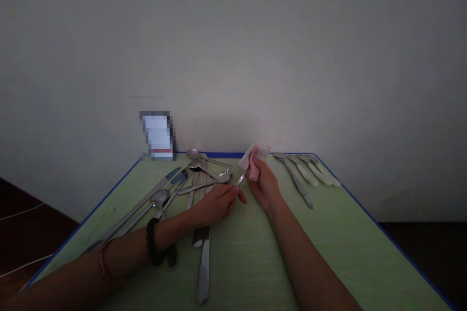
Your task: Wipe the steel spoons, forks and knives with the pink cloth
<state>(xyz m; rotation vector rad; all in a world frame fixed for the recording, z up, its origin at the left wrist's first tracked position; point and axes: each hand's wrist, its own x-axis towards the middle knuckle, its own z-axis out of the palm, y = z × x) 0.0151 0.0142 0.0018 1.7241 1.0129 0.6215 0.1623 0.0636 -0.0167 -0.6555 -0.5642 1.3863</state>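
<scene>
My left hand (215, 204) is closed in a pinch on the lower end of a slim metal utensil (240, 179). Its upper end disappears into a pink and white cloth (254, 165), so I cannot make out its kind. The cloth is folded around that end and gripped by my right hand (265, 185). Both hands are above the middle of the table. Left of and under my left hand lie loose metal pieces: a spoon (159, 198), another spoon (193, 154), a table knife (170, 175) and several more, partly covered by my left forearm.
Several utensils lie side by side at the back right, one all metal (296, 181) and others with white handles (309, 175). A blurred phone-like screen (158, 133) leans on the wall at the back left. The green table (328, 243) has a blue edge against the wall.
</scene>
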